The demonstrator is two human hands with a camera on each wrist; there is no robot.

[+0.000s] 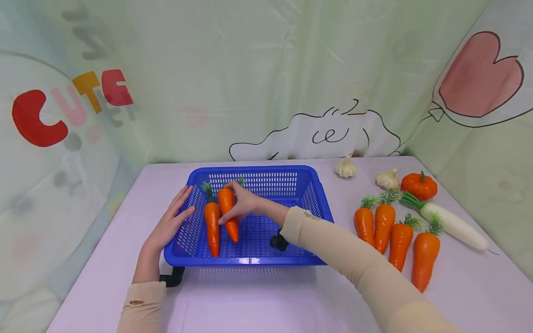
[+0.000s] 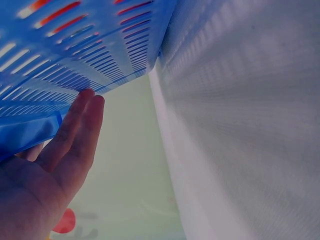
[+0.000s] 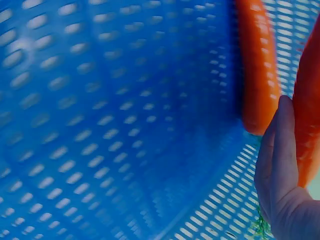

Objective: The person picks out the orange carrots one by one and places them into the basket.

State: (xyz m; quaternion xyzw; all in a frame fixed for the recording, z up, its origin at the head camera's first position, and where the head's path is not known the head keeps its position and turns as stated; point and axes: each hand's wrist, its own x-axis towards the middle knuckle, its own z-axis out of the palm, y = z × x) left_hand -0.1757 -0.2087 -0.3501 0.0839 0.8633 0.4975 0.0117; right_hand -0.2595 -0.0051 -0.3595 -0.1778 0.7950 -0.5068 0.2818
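A blue plastic basket (image 1: pixel 250 261) with slotted walls stands on the table. In its left part lies an orange carrot (image 1: pixel 213 226) with green leaves. Just right of that, my right hand (image 1: pixel 246 203) grips a second carrot (image 1: pixel 226 201) between thumb and fingers, inside the basket; the right wrist view shows this held carrot (image 3: pixel 307 110) at its right edge. Whether it touches the basket floor I cannot tell. My left hand (image 1: pixel 168 225) rests at the basket's left rim, its straight fingers (image 2: pixel 80 130) against the outer wall in the left wrist view.
Several more carrots (image 1: pixel 401 243) lie on the table to the right, partly behind my right sleeve. Beyond them are a white radish (image 1: pixel 454 224), a small orange pumpkin (image 1: pixel 418 186) and two garlic bulbs (image 1: pixel 345 167). A printed curtain (image 1: pixel 208 83) hangs behind the table.
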